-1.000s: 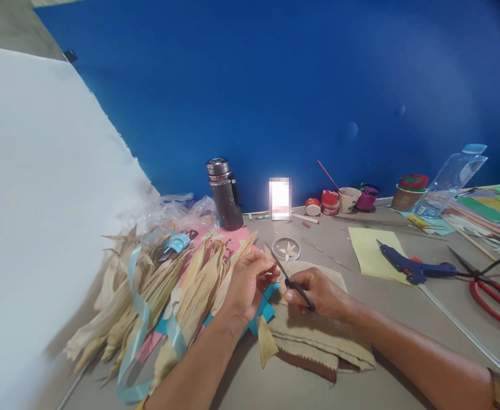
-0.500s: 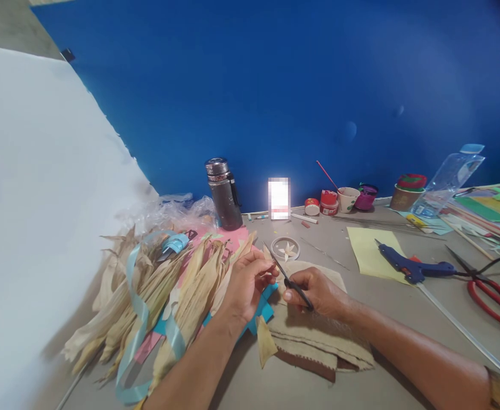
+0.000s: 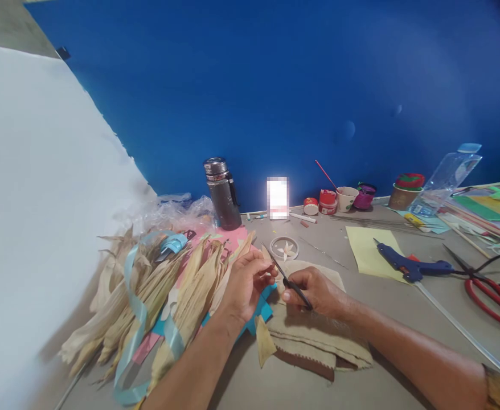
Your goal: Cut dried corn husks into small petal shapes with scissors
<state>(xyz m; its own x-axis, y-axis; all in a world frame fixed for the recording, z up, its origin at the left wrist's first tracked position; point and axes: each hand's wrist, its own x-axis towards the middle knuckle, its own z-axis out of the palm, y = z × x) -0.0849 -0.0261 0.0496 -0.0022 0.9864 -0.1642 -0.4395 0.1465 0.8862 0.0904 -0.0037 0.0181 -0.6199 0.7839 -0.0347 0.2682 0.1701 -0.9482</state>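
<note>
My right hand (image 3: 312, 290) grips black-handled scissors (image 3: 296, 289), their blades pointing up and left toward my left fingertips. Pinched in my left hand (image 3: 252, 279) is a small pale piece of husk (image 3: 266, 253), partly hidden by the fingers. Below both hands lies a folded beige cloth (image 3: 314, 336), with a loose husk scrap (image 3: 265, 343) on its left edge. Beyond them, a small star-shaped husk flower (image 3: 287, 250) rests in a white tape ring (image 3: 296, 246). Dried corn husks (image 3: 199, 285) are heaped left of my left hand, with a light blue ribbon (image 3: 136, 304) over them.
A dark thermos (image 3: 224, 199) stands behind the husks, beside crumpled clear plastic (image 3: 173, 212). On the right are a blue glue gun (image 3: 412, 266), yellow paper (image 3: 367, 247), red-handled scissors (image 3: 489, 293) and a tilted clear bottle (image 3: 446, 182). Paint jars (image 3: 327, 202) line the back.
The view has shifted very slightly. Both hands and the scissors hold nearly the same pose.
</note>
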